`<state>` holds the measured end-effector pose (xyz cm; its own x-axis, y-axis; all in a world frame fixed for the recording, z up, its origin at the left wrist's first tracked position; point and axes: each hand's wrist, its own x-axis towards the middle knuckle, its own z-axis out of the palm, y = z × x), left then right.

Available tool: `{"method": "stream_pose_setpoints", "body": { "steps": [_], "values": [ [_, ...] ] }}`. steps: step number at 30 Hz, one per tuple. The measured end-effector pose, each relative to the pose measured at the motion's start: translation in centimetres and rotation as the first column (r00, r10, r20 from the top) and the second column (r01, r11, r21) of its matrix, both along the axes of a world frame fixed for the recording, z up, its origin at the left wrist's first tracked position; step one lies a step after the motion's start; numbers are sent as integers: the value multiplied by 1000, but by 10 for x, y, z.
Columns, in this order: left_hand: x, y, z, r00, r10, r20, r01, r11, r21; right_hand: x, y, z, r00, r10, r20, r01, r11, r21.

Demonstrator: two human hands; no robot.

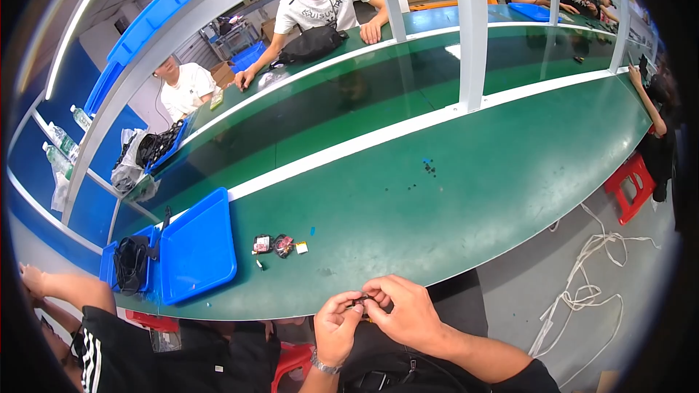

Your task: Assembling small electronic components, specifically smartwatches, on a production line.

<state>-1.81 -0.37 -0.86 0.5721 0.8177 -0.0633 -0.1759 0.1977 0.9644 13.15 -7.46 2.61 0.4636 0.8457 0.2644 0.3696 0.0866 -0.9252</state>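
Note:
My left hand (337,326) and my right hand (399,307) meet just off the near edge of the green workbench (342,196). Between their pinched fingertips is a small dark part (360,301), mostly covered by the fingers, so its kind cannot be made out. Ahead and to the left on the bench lie two small round electronic assemblies, one (262,244) reddish and white, the other (283,246) dark with red. Beside them are a small white-and-yellow flat piece (301,247), a little white-and-black piece (260,265) and a blue scrap (312,231).
An empty blue tray (198,247) stands at the left, next to a blue bin (131,266) of black items. Tiny dark bits (429,168) are scattered farther along the bench. White posts (470,36) rise behind. People work nearby; a red stool (630,188) and white cables (582,291) are at right.

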Motion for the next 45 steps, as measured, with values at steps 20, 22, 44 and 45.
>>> {"method": "stream_pose_setpoints", "body": {
  "steps": [20, 22, 44, 45],
  "values": [
    [-4, 65, 70, 981, 143, 130, -177, 934, 311, 24, 85, 75, 962, 242, -130, -231, 968, 96],
    [-4, 60, 65, 983, 128, 128, -161, 942, 294, 8, 77, 70, 966, 221, -133, -201, 968, 149],
    [9, 46, 41, 930, 365, 48, -357, 861, 363, -4, 52, 51, 983, 182, -8, -178, 971, 157],
    [8, 46, 40, 930, 364, 48, -356, 861, 363, -4, 51, 50, 983, 181, -9, -177, 971, 158]
  ]
}}
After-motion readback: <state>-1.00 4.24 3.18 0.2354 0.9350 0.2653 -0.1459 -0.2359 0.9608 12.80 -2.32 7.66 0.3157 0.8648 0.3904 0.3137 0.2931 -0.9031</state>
